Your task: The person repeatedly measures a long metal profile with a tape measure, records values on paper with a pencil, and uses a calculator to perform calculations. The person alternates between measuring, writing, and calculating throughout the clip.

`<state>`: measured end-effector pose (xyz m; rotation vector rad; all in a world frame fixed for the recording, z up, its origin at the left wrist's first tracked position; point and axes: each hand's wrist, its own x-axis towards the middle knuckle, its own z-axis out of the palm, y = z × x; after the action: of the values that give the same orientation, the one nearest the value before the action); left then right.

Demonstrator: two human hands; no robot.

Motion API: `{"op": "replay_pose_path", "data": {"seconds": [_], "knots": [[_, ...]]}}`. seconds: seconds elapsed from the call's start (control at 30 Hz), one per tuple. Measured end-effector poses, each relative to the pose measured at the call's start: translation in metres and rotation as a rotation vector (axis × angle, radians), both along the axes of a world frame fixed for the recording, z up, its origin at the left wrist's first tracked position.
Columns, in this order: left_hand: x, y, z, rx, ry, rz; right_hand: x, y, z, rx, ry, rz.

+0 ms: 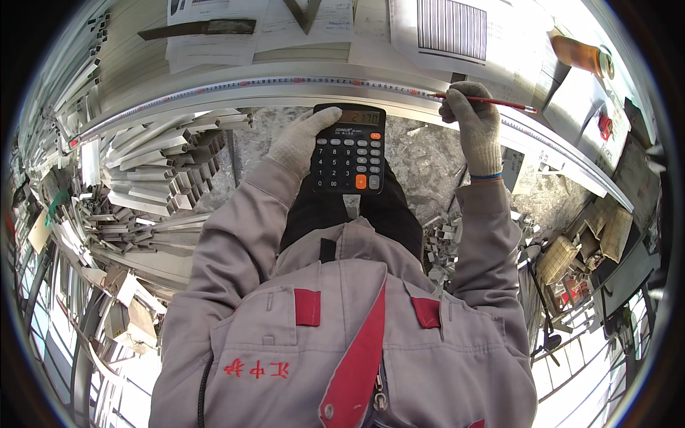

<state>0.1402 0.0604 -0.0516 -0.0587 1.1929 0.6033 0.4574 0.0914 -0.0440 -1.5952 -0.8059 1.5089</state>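
Observation:
My left hand [303, 135], in a pale knit glove, grips a black desk calculator [344, 153] by its upper left side, thumb near the lit display. The calculator has dark number keys and a few orange ones, and it is held in front of my legs. My gloved right hand [474, 118] pinches a slim red pencil [503, 103], its tip pointing left over the measuring tape. That tape [285, 80] is white, stretched along a long pale metal profile [264, 95], and passes beneath the pencil tip.
Printed papers [300, 36] cover the bench's far side, with a flat dark metal bar [200, 28] on them. An orange-brown cylinder [581, 55] lies at the far right. Stacked metal profiles [164, 157] fill the left; offcuts [444, 246] litter the floor beside my legs.

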Motion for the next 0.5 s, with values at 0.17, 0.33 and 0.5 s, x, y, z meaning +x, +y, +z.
{"op": "replay_pose_path", "data": {"seconds": [0.17, 0.33, 0.5], "knots": [[0.001, 0.007, 0.000, -0.002, -0.015, -0.001, 0.003, 0.005, -0.008, -0.016, -0.024, -0.013], [0.004, 0.010, 0.002, 0.022, -0.017, -0.031, 0.001, 0.007, -0.007, 0.001, 0.006, 0.069], [0.007, 0.010, -0.006, 0.000, -0.001, -0.060, -0.011, 0.015, -0.006, 0.010, -0.064, 0.214]]}}
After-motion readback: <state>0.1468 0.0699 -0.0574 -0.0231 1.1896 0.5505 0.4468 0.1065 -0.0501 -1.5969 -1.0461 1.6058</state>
